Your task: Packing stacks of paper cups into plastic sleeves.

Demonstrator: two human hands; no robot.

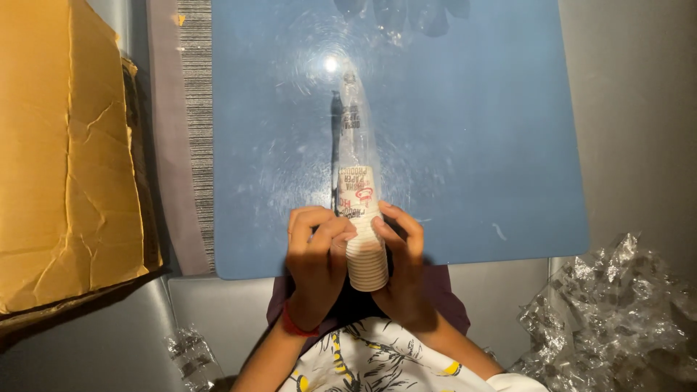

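Note:
A stack of nested paper cups (365, 255) lies lengthwise over the near edge of a blue table top (472, 145), its far part still inside a long clear plastic sleeve (354, 123). My left hand (316, 265) grips the stack's left side, with a red band on the wrist. My right hand (403, 268) grips the right side, fingers curled over the cups. The sleeve's empty end points away from me, toward a bright light glare on the table.
A large brown cardboard box (69, 152) stands at the left. Crumpled clear plastic wrap (617, 319) is piled at the lower right, and a smaller scrap (190, 352) lies at the lower left. More clear plastic (403, 14) sits at the table's far edge.

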